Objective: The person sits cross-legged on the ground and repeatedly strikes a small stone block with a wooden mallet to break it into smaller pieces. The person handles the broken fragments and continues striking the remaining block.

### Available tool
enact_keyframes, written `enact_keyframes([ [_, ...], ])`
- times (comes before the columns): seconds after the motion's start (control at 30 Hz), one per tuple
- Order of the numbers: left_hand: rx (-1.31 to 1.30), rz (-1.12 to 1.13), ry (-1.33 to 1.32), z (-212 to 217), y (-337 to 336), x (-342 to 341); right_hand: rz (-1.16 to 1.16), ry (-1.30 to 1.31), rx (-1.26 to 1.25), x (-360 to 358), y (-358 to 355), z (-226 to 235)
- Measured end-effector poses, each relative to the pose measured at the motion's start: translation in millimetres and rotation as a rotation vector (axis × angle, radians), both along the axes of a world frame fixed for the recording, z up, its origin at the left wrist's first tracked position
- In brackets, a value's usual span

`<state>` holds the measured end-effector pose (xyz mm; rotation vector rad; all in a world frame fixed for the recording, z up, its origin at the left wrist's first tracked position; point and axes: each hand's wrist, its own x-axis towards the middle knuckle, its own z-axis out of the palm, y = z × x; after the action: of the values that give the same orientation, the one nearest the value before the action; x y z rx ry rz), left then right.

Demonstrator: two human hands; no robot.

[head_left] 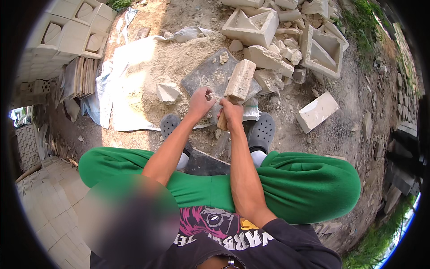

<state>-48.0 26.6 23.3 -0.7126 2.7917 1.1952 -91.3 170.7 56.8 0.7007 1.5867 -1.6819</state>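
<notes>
In my right hand [232,112] is the handle of a wooden mallet [241,80]; its thick, dusty, block-shaped head points away from me over a dark flat slab [201,74]. My left hand [201,103] is just left of it, low over the slab's near edge, with fingers curled together. What the left fingers pinch, if anything, is too small to make out. A pale stone lump [223,57] lies on the slab's far part. Another angular pale chunk [168,92] sits in the sandy dust to the left.
Broken pale blocks and hollow cast pieces [251,27] are heaped beyond the slab. A pale rectangular block [318,112] lies at the right. A dusty white sheet [130,89] spreads on the left, near stacked blocks [67,31]. My grey clogs [261,132] flank the work spot.
</notes>
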Motion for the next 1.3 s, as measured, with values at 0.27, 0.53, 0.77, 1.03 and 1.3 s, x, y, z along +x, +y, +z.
enact_keyframes([
  [0.27, -0.048, 0.090, 0.144, -14, -19, -3, 0.004, -0.008, 0.003, 2, 0, -1],
  [0.53, -0.139, 0.195, 0.107, -21, -12, -10, 0.050, 0.044, 0.048, 3, -3, -5],
  [0.77, -0.086, 0.107, 0.049, -14, -18, -11, 0.200, 0.082, 0.105, 8, 4, 2],
  [1.03, -0.080, 0.161, 0.036, -20, -17, -6, 0.463, 0.222, 0.218, 19, 4, 7],
  [1.3, 0.012, 0.304, 0.216, -43, -16, -3, 0.427, 0.525, 0.100, 10, -9, 43],
])
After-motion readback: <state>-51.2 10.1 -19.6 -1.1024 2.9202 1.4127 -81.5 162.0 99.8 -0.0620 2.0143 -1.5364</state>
